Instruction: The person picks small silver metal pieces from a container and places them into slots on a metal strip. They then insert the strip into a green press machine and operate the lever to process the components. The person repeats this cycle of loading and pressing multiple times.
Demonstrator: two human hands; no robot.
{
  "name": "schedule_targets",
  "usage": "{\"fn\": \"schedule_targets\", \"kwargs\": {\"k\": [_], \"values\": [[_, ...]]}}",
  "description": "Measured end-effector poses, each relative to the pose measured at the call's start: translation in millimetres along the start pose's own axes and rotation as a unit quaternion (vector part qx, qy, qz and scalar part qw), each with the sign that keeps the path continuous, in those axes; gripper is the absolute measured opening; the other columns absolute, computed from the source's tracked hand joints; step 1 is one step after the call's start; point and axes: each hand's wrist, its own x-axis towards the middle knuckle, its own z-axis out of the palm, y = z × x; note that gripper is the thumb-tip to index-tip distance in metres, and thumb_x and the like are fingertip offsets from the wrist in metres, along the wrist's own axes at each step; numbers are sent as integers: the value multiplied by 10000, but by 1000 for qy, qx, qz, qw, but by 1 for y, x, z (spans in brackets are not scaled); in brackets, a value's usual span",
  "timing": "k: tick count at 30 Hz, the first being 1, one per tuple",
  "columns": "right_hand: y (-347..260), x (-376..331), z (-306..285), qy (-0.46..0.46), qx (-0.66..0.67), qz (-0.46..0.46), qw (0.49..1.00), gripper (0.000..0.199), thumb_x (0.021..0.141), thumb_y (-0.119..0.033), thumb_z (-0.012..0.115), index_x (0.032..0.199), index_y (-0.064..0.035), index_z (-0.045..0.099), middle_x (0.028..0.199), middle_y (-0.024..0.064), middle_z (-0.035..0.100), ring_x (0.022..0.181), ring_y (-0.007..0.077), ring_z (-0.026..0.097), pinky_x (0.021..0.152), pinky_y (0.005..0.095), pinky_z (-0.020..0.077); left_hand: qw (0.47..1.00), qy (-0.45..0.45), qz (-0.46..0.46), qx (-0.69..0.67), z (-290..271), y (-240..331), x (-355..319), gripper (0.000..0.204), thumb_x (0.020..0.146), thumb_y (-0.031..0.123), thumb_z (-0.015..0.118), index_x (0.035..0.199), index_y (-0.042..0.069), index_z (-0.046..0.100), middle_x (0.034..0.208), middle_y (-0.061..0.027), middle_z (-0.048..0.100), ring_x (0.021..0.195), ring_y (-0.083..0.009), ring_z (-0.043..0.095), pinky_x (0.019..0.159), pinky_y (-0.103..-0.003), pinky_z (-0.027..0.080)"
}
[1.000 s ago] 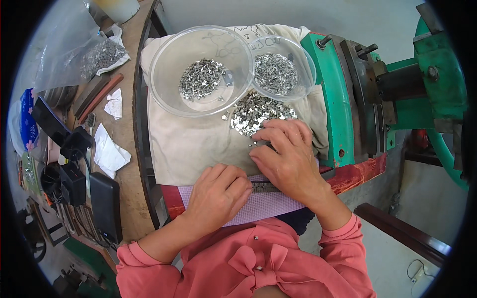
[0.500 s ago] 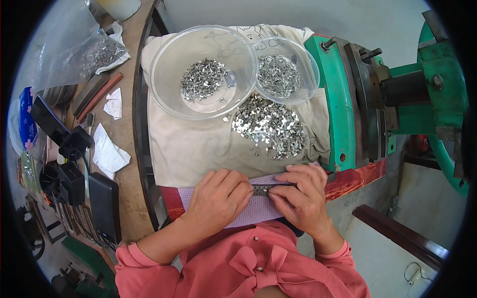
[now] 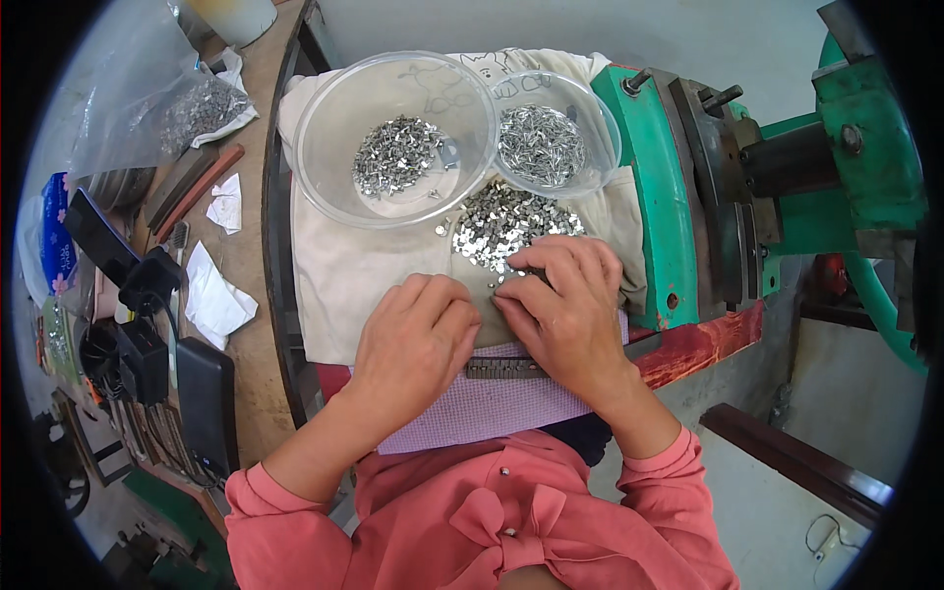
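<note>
A dark notched metal strip (image 3: 506, 369) lies on the purple checked cloth (image 3: 452, 418) in front of me. My left hand (image 3: 411, 339) is just above its left end, fingers curled and pressed to the thumb; anything inside the pinch is hidden. At the lower edge of a loose pile of small shiny metal pieces (image 3: 482, 241), my right hand (image 3: 570, 315) has its thumb and index finger close together. Whatever they pinch is too small to make out. That hand and wrist cover part of the pile and the strip's right end.
Behind the pile, a large clear tub (image 3: 315, 182) and a smaller clear tub (image 3: 612, 147) hold metal bits on a beige cloth (image 3: 344, 285). A green machine (image 3: 659, 216) stands at right. On the left, a wooden bench (image 3: 261, 393) carries tissues, a black power bank (image 3: 206, 408) and plastic bags.
Both hands have left the metal strip, which now lies alone on the checked cloth. My right hand has moved up to the metal pile; my left has shifted slightly up and left.
</note>
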Motion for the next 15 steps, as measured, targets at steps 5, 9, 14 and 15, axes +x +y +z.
{"fn": "schedule_targets", "kwargs": {"k": [5,9,14,15], "values": [[-2,-10,-14,-7,41,8,999,185,721,-94,793,857,-99,668,1093,38,634,1110,275,581,995,461,365,1000,-5,-18,-2,0,-1,-2,194,737,39,771,882,46,642,943,-87,606,854,-301,575,743,-410,477],[-15,-27,-24,-11,87,13,996,199,692,-92,813,840,-112,681,1072,31,645,1100,272,591,980,448,388,1000,1,-16,3,2,-4,-2,197,741,46,773,888,50,641,937,-81,606,854,-297,573,740,-406,476],[-29,-45,-17,-56,69,5,996,176,720,-131,810,849,-135,691,1078,18,644,1147,261,578,1006,473,373,1000,12,-9,19,5,-3,-2,196,742,44,771,889,51,641,934,-76,607,849,-294,575,736,-402,477],[-29,-47,-17,-61,72,11,995,169,738,-163,811,865,-143,701,1081,10,644,1168,256,565,1018,485,360,1000,13,-5,21,6,-3,-2,195,743,43,769,889,50,640,935,-76,607,849,-294,576,736,-403,477]]}}
